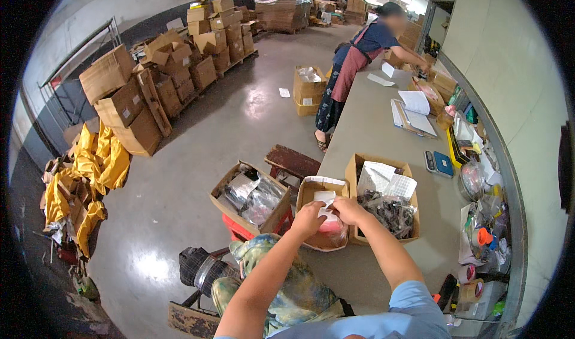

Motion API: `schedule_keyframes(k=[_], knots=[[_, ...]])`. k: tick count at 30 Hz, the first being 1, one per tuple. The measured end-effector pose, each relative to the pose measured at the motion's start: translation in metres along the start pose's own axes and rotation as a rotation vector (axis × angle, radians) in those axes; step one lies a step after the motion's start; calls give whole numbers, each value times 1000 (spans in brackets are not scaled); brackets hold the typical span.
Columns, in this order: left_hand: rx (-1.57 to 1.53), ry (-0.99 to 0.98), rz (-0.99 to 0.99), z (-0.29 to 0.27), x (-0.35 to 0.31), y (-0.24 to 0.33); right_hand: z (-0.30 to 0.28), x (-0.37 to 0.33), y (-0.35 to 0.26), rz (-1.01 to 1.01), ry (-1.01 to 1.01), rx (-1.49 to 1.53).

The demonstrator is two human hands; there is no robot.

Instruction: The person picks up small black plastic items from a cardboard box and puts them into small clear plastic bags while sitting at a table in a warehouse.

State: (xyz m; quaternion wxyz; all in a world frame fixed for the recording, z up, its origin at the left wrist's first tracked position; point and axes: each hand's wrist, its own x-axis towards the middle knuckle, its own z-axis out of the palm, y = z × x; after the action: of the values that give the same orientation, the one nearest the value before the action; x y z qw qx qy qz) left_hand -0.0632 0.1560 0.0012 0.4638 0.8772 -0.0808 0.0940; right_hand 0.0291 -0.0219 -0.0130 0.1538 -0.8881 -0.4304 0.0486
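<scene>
Both my hands are over a small open cardboard box [306,194] at the edge of the workbench. My left hand [308,219] and my right hand [349,211] are closed from either side on a small white packet [327,209]. Below the fingers, a red-and-clear plastic bag [333,226] lies in the box. To the right is a carton [354,166] of dark small parts [388,214] with a white grid-patterned sheet [383,178] on top. On the left stands another carton [223,206], filled with clear plastic bags of dark and silvery pieces [251,195].
The bench [365,117] holds an open binder [414,112], a blue scale [442,164] and clutter along the wall. A co-worker [359,57] leans over its far end. A wooden stool [293,162] stands beyond the boxes. Stacked cartons [135,108] and yellow sacks [99,159] line the left wall.
</scene>
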Motion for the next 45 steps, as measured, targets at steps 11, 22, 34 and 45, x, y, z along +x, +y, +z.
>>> schedule_keyframes(k=[11,22,34,45], knots=[[-298,-63,-49,5,3,-8,-26,-17,-35,233,277,1010],[-432,26,-278,-7,0,0,-13,-27,-54,151,540,760],[-405,132,-198,-6,-5,4,-11,-41,-56,181,539,777],[-134,171,32,-1,-6,-2,-56,-43,-98,-15,521,320]])
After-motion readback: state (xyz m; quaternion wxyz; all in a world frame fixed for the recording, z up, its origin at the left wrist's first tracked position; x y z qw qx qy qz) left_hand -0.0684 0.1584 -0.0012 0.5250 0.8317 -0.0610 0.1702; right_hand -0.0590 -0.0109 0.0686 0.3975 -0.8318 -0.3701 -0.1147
